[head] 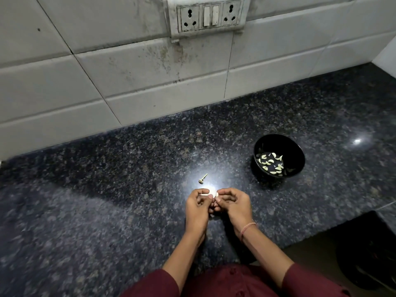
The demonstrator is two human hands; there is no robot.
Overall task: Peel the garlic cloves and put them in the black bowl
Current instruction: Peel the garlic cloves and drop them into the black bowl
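A small pale garlic clove (216, 194) sits pinched between the fingertips of both hands, held just above the desk (107, 189) near its front edge. It looks whitish and slightly glossy. A thin strip of papery skin (204, 194) sticks out to the left of it, so the clove seems partly stripped, though it is too small to tell how much skin is left.

The left hand (197, 207) has its fingers curled in and grips the skin end. The right hand (234, 205), also curled, pinches the clove with thumb and forefinger. The step in hand appears to be the peeling of this one clove. The next move probably calls for pulling the last skin free, then carrying the bare clove well to the right and dropping it in.

The black bowl (278, 144) stands apart on the right side of the desk and already holds a scatter of peeled cloves (271, 162), cream-coloured and curved. Just beyond the hands lies a bare garlic stem (203, 179), beside a bright glare on the dark speckled stone. Behind is a stained tiled wall (150, 71) with a socket panel (209, 15).
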